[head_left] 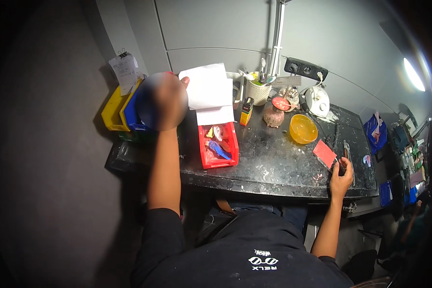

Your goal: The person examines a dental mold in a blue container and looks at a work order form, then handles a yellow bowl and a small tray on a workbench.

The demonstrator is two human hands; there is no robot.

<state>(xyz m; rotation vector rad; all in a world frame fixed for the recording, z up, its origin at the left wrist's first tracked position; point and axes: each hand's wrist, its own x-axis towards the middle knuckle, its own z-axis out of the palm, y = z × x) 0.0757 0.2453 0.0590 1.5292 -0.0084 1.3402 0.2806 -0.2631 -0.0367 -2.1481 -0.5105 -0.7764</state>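
Observation:
My left hand [170, 98] is raised at the left edge of a white paper sheet [206, 86], which stands up behind an open red bin [219, 162]. Its thumb shows against the paper, while a round blur hides the other fingers. Inside the bin lie a blue piece [219, 150] and some white and yellow pieces. At the right of the black table, my right hand [341, 177] has its fingers curled around something thin, too small to name. Just beyond those fingertips is a flat red square sheet [325, 153]. A slender dark tool [346, 150] lies beside the hand.
A yellow bowl [303, 129], a round pinkish pot [273, 116] and a small yellow-black box [246, 111] stand on the table [264, 175]. Behind them are a woven tool cup [257, 93], a white device [317, 102] and a lamp post [276, 43]. A yellow bin [114, 115] stands left.

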